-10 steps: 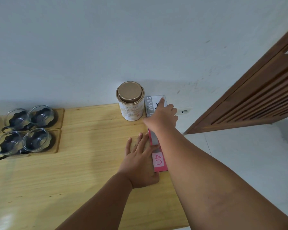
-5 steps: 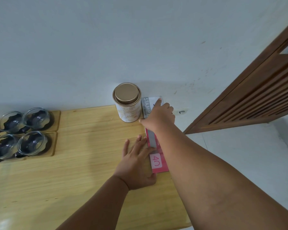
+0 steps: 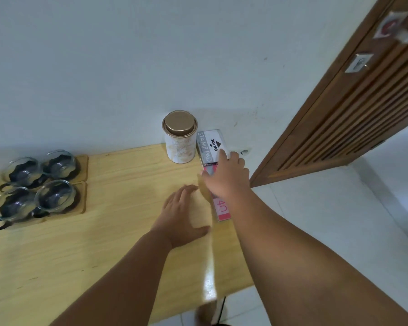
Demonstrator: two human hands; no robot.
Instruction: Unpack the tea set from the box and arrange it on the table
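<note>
- Fingers (image 3: 222,156) of the right hand (image 3: 226,177) were spread and extended, with their tips resting on the flat grey and white stamp pad box (image 3: 210,147) near the far right corner of the table; they were laid on it, not closed around it.
- Fingers (image 3: 184,191) of the left hand (image 3: 181,215) were extended, slightly apart and laid flat, palm down, on the pale wooden table (image 3: 104,243); they gripped nothing.
- A flat pink and white pack marked "40" (image 3: 222,209) lay along the right edge of the table, partly hidden under the right wrist, just beside the left hand.
- A pale streak ran from the left hand toward the near table edge; the blur did not allow it to be identified.
- A cylindrical cream tin with a gold lid (image 3: 180,137) stood upright at the back of the table, just to the left of the stamp pad box and against the white wall (image 3: 127,55).
- Four clear glass cups with dark scalloped holders (image 3: 37,184) sat in two rows of two at the far left of the table, well apart from both hands.
- The cups rested on two light wooden trays (image 3: 83,196), placed one behind the other and touching.
- A brown slatted wooden door (image 3: 351,109) stood to the right above the white tiled floor (image 3: 339,220).
</note>
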